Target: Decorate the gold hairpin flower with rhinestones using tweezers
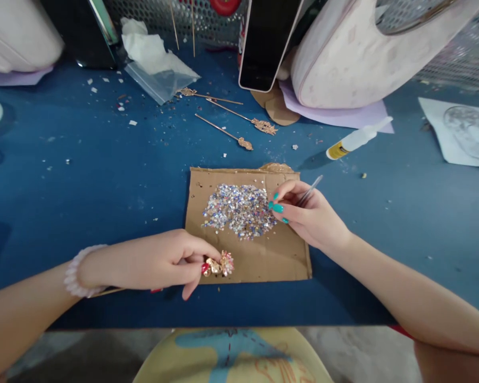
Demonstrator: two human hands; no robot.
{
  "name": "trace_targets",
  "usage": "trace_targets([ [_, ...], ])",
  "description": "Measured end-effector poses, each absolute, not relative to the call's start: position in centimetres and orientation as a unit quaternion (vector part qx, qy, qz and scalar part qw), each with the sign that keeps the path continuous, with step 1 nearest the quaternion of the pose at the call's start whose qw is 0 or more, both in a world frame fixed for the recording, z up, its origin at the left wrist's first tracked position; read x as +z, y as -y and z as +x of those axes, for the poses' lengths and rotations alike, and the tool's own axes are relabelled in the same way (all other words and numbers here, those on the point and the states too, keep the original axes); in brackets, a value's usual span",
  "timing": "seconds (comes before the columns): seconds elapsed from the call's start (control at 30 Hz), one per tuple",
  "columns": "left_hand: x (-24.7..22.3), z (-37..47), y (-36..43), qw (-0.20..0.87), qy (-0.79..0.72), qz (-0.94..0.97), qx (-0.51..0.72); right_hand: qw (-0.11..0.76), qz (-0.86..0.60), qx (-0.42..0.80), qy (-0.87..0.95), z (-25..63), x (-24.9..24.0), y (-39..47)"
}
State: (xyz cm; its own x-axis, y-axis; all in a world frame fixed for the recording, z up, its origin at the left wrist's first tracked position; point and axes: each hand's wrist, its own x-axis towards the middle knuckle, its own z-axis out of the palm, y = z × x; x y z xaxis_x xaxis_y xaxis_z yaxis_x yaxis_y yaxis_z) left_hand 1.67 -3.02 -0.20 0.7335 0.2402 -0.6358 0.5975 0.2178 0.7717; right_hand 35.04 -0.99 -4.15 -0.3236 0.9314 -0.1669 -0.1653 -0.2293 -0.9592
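Note:
My left hand (179, 260) is closed on a gold hairpin (219, 264), near the front left of a piece of cardboard (279, 260). The hairpin's ornament has a pink, sparkly flower, and its thin stick comes out under my wrist. A spread of small, shiny blue, white and pink chips (239, 210) lies on the cardboard. Over the right edge of those chips, my right hand (307, 213) pinches a slim grey tool (311, 190). Its back end sticks up past my fingers; its working tip is hidden, so its kind is unclear.
Several gold hairpins (245, 143) lie behind the cardboard, near a plastic bag with white tissue (155, 69). A glue bottle (353, 141) stands tilted at right. Behind are a phone (267, 42) and a pale handbag (343, 64). A printed sheet (463, 130) lies far right.

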Motion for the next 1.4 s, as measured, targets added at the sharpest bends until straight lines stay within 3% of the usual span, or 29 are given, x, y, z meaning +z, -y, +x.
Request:
trace_targets([
  [1.4,0.33,1.88,3.18,0.717,-0.361,0.584,-0.121,0.357,-0.320,0.684,0.550,35.26,-3.68,1.07],
])
